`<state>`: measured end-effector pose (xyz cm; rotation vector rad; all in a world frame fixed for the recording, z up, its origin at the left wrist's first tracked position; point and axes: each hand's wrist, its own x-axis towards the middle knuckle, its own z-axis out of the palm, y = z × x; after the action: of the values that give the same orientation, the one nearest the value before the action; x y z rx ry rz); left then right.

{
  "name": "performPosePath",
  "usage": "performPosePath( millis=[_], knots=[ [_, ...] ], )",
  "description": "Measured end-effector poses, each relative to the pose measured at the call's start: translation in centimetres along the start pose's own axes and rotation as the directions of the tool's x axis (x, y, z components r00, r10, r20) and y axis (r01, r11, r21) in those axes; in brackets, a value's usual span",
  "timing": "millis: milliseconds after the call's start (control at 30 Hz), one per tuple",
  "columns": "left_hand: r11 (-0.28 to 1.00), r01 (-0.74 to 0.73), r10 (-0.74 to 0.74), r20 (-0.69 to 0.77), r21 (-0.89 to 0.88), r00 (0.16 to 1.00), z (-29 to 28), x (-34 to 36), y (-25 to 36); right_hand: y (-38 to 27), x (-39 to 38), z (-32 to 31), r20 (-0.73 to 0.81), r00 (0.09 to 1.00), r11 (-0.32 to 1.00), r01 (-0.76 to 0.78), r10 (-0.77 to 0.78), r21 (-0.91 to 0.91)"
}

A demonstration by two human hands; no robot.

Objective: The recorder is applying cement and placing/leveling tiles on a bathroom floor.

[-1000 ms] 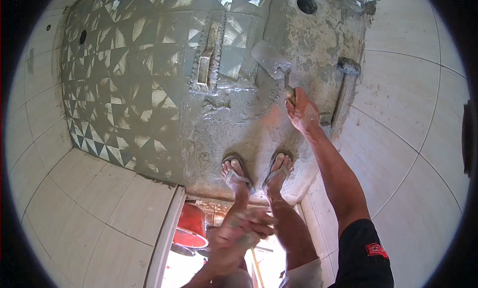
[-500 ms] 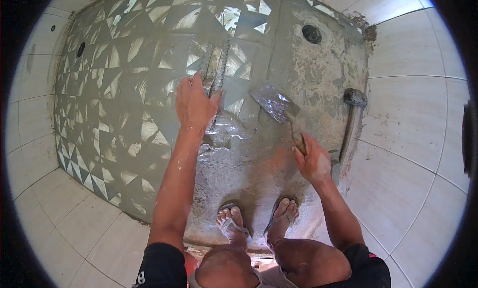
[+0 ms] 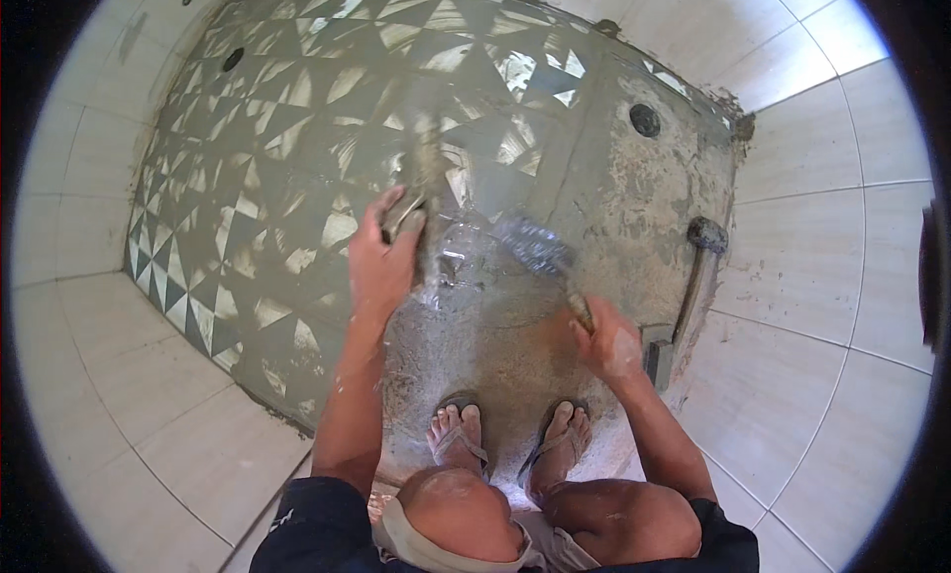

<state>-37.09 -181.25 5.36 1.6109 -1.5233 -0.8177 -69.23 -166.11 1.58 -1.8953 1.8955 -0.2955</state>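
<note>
My left hand [image 3: 381, 266] is closed round the grip of a notched trowel [image 3: 428, 167], whose long narrow blade is blurred by motion. This blade is over the edge of the patterned tiles. My right hand [image 3: 609, 345] grips the handle of a pointing trowel [image 3: 535, 244]. Its blade looks wet and shiny, also smeared by motion, and is close to the notched trowel's right side. Between the two tools lies wet grey cement [image 3: 461, 251] on the floor. The triangle-patterned floor tiles [image 3: 297, 197] carry a thin grey coat with swirling wipe marks.
A black-headed mallet [image 3: 706, 236] lies along the right wall, beside a grey block-like piece [image 3: 656, 355]. A round dark drain hole [image 3: 645, 120] is in the rough bare floor at far right. Another dark hole [image 3: 233, 60] shows at far left. White tiled walls [image 3: 792, 266] enclose the floor.
The view has shifted, so the floor sits lower in it. Both hands have moved left over the floor with their trowels, and the two blades are now closer together.
</note>
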Motion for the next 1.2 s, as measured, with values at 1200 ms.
performPosePath(
  millis=[1200],
  knots=[
    [0.550, 0.587, -0.621, 0.179, -0.594, 0.763, -7.7, -15.8, -8.4, -6.9, 10.9, 2.8, 0.165, 0.967, 0.951, 0.226, -0.193, -0.211]
  ],
)
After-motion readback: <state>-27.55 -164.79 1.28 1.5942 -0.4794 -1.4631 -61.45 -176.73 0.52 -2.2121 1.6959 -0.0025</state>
